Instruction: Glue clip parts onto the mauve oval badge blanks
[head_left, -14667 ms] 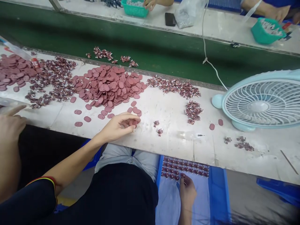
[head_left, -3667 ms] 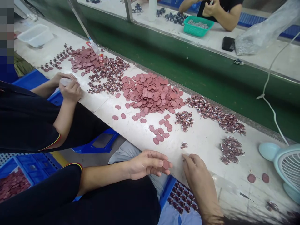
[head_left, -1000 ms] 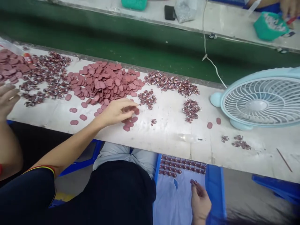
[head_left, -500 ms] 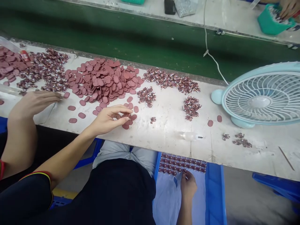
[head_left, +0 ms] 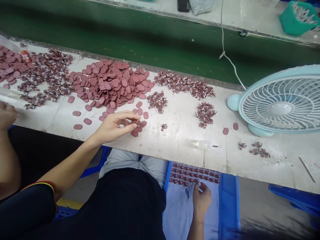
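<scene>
Pink discs (head_left: pixel 112 83) lay in a big heap on our counter (head_left: pixel 180 140). We rested our left hand (head_left: pixel 112 126) by some loose discs (head_left: pixel 138 125), its fingers (head_left: pixel 130 115) curled over them. Our right hand (head_left: pixel 201 198) pinched one of the small pieces (head_left: pixel 193 175) on the blue tray (head_left: pixel 228 206).

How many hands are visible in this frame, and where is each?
3. The left hand rests on the table among loose maroon discs. The right hand is below the table edge at the blue tray. A co-worker's hand shows at far left. Others may be out of view.
</scene>
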`<state>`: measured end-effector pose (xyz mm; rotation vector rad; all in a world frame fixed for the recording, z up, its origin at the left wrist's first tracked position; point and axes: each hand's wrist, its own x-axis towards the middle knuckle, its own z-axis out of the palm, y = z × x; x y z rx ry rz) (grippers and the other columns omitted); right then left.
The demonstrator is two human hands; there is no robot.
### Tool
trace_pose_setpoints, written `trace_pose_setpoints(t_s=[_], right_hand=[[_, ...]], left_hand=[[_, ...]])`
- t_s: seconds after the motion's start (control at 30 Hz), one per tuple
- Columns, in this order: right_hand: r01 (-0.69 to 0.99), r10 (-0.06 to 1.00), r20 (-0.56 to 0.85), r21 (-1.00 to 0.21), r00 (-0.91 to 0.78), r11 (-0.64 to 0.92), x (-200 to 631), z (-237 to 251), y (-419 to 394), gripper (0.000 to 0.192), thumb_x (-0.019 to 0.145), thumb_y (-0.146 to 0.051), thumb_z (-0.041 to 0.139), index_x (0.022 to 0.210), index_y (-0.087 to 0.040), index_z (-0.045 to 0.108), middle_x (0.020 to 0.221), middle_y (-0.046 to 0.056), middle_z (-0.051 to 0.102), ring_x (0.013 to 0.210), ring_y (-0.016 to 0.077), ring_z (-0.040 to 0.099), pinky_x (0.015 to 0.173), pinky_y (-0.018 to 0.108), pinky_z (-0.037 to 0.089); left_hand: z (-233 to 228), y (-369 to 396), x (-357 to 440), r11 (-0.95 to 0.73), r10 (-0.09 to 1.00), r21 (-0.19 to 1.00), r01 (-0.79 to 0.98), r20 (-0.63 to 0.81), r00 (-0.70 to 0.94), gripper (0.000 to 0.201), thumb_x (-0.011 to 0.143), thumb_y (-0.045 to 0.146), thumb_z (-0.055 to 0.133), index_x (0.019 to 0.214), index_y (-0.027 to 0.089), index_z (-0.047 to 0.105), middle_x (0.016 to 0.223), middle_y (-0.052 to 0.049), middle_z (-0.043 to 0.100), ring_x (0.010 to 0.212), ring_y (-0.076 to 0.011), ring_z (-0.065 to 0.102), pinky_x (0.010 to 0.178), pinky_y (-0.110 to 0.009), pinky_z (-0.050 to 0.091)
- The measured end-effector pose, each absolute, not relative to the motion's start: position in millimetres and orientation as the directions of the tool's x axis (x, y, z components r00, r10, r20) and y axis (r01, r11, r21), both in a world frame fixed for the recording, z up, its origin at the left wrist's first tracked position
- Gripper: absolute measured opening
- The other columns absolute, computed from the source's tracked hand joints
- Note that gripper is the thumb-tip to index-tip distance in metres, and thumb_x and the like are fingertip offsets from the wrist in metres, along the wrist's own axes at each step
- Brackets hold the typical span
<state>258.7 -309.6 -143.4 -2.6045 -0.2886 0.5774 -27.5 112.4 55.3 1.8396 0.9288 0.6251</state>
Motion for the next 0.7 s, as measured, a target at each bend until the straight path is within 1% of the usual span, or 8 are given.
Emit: trace_pose_setpoints(t_s=[0.13, 0.27, 0.4, 0.53, 0.7], right_hand=[[0.143, 0.354, -0.386, -0.479, 0.852, -0.866, 253.1, -145.7, -310.8, 0.032, 0.090, -0.050, 0.075, 0.103, -0.020, 0.070, 0.096, -0.001, 0.070, 0.089, 0.0178, 0.067, 0.088, 0.042, 0.059], [0.167, 0.386, -0.395, -0.486, 0.834, -0.858, 253.2, -154.9, -306.8, 0.030, 0.088, -0.048, 0.077, 0.099, -0.020, 0.071, 0.095, -0.001, 0.071, 0.088, 0.0173, 0.067, 0.086, 0.040, 0.059], [0.162, 0.380, -0.442, -0.456, 0.813, -0.875, 257.4, -159.5, -300.7, 0.027, 0.090, -0.046, 0.076, 0.095, -0.020, 0.070, 0.092, -0.002, 0.071, 0.087, 0.0164, 0.067, 0.083, 0.039, 0.060], [0.146, 0.366, -0.499, -0.426, 0.786, -0.893, 260.3, -156.4, -296.9, 0.026, 0.092, -0.045, 0.074, 0.094, -0.020, 0.070, 0.089, -0.002, 0.070, 0.086, 0.0162, 0.068, 0.082, 0.038, 0.060], [0.093, 0.329, -0.527, -0.425, 0.784, -0.900, 260.1, -151.4, -292.6, 0.026, 0.091, -0.046, 0.075, 0.094, -0.020, 0.071, 0.090, -0.002, 0.070, 0.087, 0.0165, 0.068, 0.082, 0.038, 0.060]], left_hand=[[59.8, 106.4, -27.1, -0.183, 0.822, 0.941, 0.286, -0.012, 0.569, 0.030, 0.088, 0.039, 0.082, 0.111, 0.019, 0.083, 0.115, -0.011, 0.080, 0.103, -0.0238, 0.078, 0.080, -0.031, 0.069], [65.6, 101.2, -22.5, -0.155, 0.803, 0.958, 0.240, -0.020, 0.596, 0.028, 0.089, 0.040, 0.082, 0.109, 0.020, 0.083, 0.110, -0.010, 0.081, 0.093, -0.0228, 0.080, 0.075, -0.033, 0.071], [67.6, 100.6, -21.8, -0.162, 0.795, 0.959, 0.233, -0.013, 0.607, 0.027, 0.090, 0.039, 0.081, 0.109, 0.020, 0.083, 0.110, -0.010, 0.082, 0.091, -0.0229, 0.081, 0.075, -0.035, 0.071], [66.9, 101.9, -26.0, -0.172, 0.802, 0.957, 0.234, -0.002, 0.598, 0.024, 0.090, 0.035, 0.081, 0.109, 0.020, 0.083, 0.108, -0.009, 0.082, 0.094, -0.0232, 0.081, 0.077, -0.033, 0.071], [65.9, 102.5, -28.8, -0.168, 0.793, 0.961, 0.219, 0.000, 0.610, 0.023, 0.091, 0.034, 0.080, 0.111, 0.022, 0.083, 0.110, -0.009, 0.082, 0.096, -0.0232, 0.081, 0.081, -0.034, 0.071]])
